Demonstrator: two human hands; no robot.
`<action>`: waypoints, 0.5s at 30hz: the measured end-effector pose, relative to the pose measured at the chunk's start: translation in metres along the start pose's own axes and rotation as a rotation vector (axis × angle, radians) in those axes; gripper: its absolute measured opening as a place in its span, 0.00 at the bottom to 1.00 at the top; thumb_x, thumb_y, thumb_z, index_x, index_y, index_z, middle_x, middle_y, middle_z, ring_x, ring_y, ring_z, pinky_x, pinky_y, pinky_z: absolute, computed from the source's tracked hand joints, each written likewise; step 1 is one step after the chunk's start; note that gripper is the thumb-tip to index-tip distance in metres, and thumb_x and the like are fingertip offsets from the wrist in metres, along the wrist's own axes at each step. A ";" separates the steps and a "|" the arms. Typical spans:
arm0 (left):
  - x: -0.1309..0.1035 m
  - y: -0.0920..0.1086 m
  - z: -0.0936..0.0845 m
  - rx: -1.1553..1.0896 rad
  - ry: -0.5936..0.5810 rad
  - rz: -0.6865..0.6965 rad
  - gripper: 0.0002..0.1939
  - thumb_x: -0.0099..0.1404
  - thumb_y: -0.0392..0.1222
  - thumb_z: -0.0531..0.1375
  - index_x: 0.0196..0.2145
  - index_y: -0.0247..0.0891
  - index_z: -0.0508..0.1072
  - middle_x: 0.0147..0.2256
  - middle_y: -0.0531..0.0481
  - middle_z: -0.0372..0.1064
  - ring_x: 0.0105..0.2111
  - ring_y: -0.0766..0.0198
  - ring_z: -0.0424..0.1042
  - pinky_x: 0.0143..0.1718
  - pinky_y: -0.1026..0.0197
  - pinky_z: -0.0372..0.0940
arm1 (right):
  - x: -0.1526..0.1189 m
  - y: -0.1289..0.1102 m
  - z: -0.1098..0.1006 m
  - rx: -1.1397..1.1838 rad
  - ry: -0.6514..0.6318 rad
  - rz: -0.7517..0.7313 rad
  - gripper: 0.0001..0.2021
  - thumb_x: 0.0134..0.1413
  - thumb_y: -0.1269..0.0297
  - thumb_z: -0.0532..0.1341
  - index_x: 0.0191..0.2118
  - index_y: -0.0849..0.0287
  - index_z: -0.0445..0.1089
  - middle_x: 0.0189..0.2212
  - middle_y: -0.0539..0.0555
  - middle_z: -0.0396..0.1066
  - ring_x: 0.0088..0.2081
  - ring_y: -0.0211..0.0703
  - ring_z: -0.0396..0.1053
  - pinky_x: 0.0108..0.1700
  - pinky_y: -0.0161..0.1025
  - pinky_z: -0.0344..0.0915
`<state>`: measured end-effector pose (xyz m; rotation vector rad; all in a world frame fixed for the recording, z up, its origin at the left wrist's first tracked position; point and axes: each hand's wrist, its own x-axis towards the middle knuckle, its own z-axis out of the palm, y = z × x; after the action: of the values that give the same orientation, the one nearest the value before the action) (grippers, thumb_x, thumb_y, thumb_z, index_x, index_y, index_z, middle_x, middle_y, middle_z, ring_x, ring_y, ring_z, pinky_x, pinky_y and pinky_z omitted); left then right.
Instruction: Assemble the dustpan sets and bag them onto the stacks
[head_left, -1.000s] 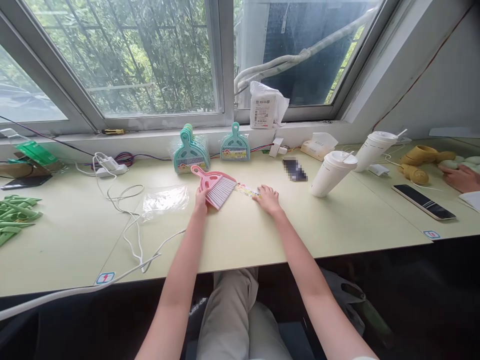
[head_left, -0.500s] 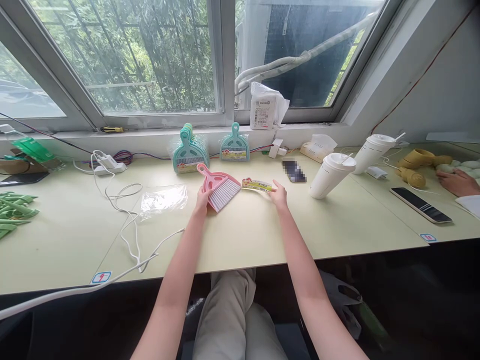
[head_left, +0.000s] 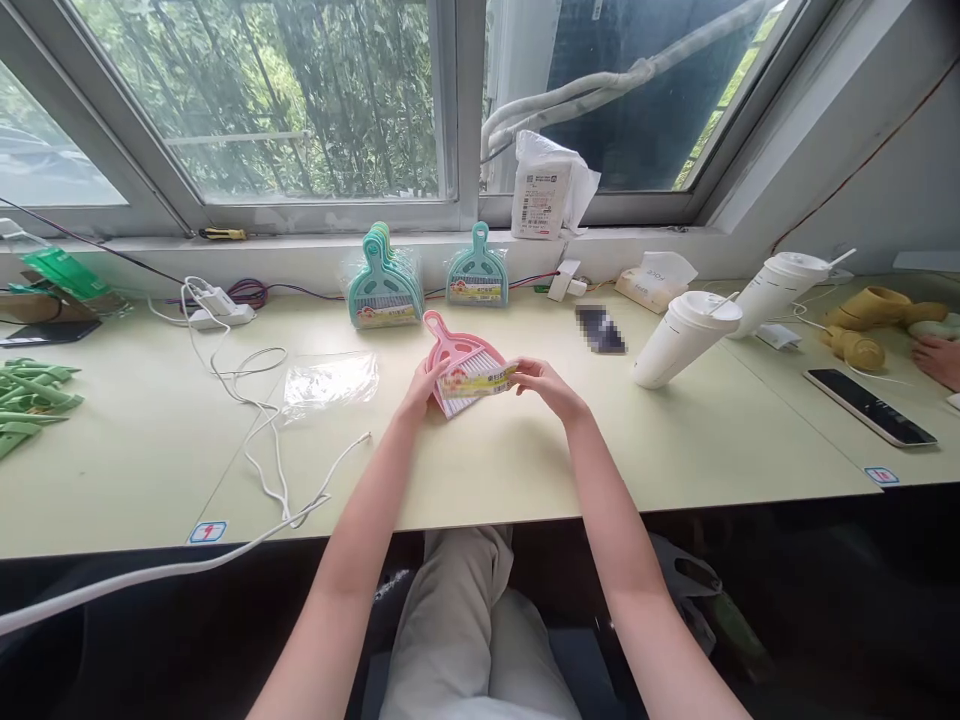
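Note:
My left hand [head_left: 424, 388] grips the left edge of a pink dustpan [head_left: 444, 338] with a white-bristled brush [head_left: 455, 405] nested in it. The pair is tilted, handle up and to the left. Between the fingertips of my right hand [head_left: 546, 385] is the right end of a printed paper label [head_left: 480, 380], which lies across the front of the bristles. Its left end reaches close to my left fingers; I cannot tell whether they touch it. To the left, a clear plastic bag [head_left: 331, 383] lies flat on the table.
Wrapped green dustpan sets [head_left: 384, 290] stand by the window, a single one [head_left: 478, 278] beside them. White cups [head_left: 681, 345] and phones [head_left: 870, 408] are on the right. A white cable [head_left: 277, 480] crosses the left side, near green strips [head_left: 34, 400]. Another person's hand [head_left: 937, 360] shows far right.
My right hand has brought the label left, from beside the dustpan to across the front of its bristles. The dustpan has moved slightly right in view, and the camera has shifted a little.

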<state>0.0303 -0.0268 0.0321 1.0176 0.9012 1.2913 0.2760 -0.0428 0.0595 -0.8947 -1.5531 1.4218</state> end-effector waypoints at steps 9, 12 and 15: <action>-0.006 0.004 0.010 -0.012 -0.103 -0.015 0.29 0.51 0.45 0.69 0.51 0.36 0.71 0.46 0.40 0.72 0.47 0.46 0.72 0.50 0.48 0.65 | 0.020 0.036 0.017 -0.459 0.286 -0.038 0.11 0.48 0.67 0.58 0.39 0.58 0.73 0.35 0.52 0.75 0.31 0.39 0.70 0.30 0.35 0.69; -0.004 0.001 0.011 -0.019 -0.129 -0.011 0.30 0.48 0.39 0.70 0.50 0.36 0.71 0.45 0.40 0.72 0.48 0.47 0.71 0.50 0.49 0.65 | 0.022 0.038 0.021 -0.678 0.315 -0.100 0.12 0.50 0.70 0.56 0.40 0.57 0.73 0.36 0.52 0.76 0.34 0.40 0.70 0.41 0.40 0.69; -0.002 -0.002 0.008 0.005 -0.176 0.017 0.32 0.46 0.34 0.70 0.50 0.36 0.70 0.47 0.41 0.72 0.50 0.47 0.69 0.51 0.50 0.64 | 0.021 0.036 0.023 -0.789 0.335 -0.123 0.13 0.52 0.71 0.55 0.41 0.56 0.73 0.39 0.52 0.76 0.38 0.43 0.71 0.46 0.41 0.67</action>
<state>0.0385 -0.0298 0.0323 1.1262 0.7632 1.1932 0.2450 -0.0288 0.0255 -1.3740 -1.8725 0.4993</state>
